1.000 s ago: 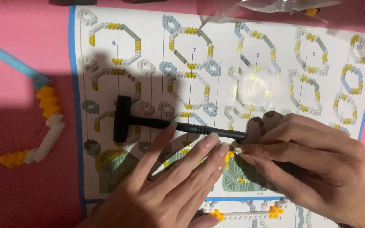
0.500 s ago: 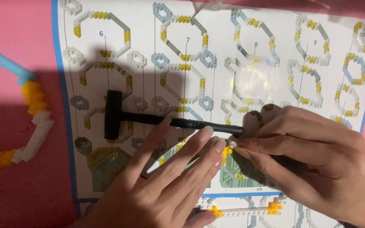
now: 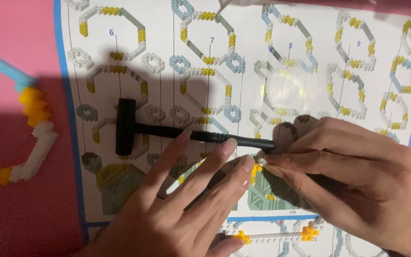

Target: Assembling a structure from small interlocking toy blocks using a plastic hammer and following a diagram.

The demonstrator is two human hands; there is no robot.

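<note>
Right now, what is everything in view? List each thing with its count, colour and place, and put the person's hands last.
printed paper instruction sheet with a blue border: one, white with grey, yellow and blue build pictures, spread over the middle and right.
small black plastic hammer: one, black, lying on the sheet, head to the left, handle running right toward the fingertips.
curved chain of small building bricks: one, blue, yellow and white, on the pink surface at the left edge.
pink tabletop surface: one, pink, under everything.
tiny yellow and clear brick piece: one, pinched where the fingertips of both hands meet.
left hand: one, lower middle, fingers stretched flat on the sheet.
right hand: one, lower right, fingertips on the tiny piece.
</note>
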